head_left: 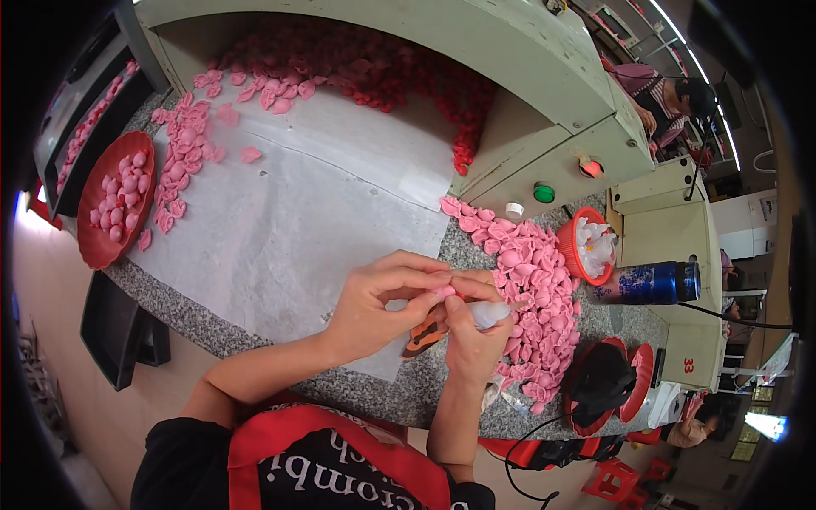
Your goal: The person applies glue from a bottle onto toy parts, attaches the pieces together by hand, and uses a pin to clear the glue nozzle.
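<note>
My left hand [361, 306] is closed in a pinch on a small pink piece [444, 291] over the front part of the table. My right hand [473, 344] meets it there, wrapped around a small translucent white squeeze bottle [490, 315]. A bit of red shows between the two hands, too small to make out. Beneath them lies an orange-and-black patterned thing [422, 338], partly covered by my fingers. Just right of my right hand spreads a heap of pink petal-shaped pieces [540, 297]. The bottle's tip points toward the heap.
A white sheet [280, 246] covers much of the speckled table. Pink and red pieces fill the hooded machine [382, 38]. At left stands a red tray [92, 234] of pink balls. A red bowl [568, 246], blue flask [646, 284] and black bundle [603, 378] stand right. Another person [659, 106] sits beyond.
</note>
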`<state>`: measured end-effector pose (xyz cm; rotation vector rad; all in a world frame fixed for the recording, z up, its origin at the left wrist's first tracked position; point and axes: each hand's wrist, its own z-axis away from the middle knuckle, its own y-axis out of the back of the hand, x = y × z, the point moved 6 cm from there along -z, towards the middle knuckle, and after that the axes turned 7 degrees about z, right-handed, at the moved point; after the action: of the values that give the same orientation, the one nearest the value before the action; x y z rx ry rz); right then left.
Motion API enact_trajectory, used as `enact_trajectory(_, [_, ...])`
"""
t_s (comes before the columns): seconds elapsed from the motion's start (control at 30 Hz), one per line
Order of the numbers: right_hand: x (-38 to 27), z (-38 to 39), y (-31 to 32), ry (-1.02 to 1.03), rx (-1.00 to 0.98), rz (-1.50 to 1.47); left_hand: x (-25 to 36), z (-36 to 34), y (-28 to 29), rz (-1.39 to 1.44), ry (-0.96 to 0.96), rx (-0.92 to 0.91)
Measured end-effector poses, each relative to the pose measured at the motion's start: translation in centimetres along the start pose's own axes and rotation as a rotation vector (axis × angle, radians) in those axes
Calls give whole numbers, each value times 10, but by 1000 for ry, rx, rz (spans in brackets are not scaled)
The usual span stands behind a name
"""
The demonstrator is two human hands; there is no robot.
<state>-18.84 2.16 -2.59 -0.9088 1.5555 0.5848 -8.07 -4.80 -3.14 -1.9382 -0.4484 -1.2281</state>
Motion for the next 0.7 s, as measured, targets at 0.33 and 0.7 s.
enact_trajectory(0.33, [4, 0, -1, -36, -16, 19, -4, 0, 3, 22, 12, 59])
enact_trajectory(0.7, [8, 3, -1, -102, -9, -13, -9, 0, 4, 60, 23, 53])
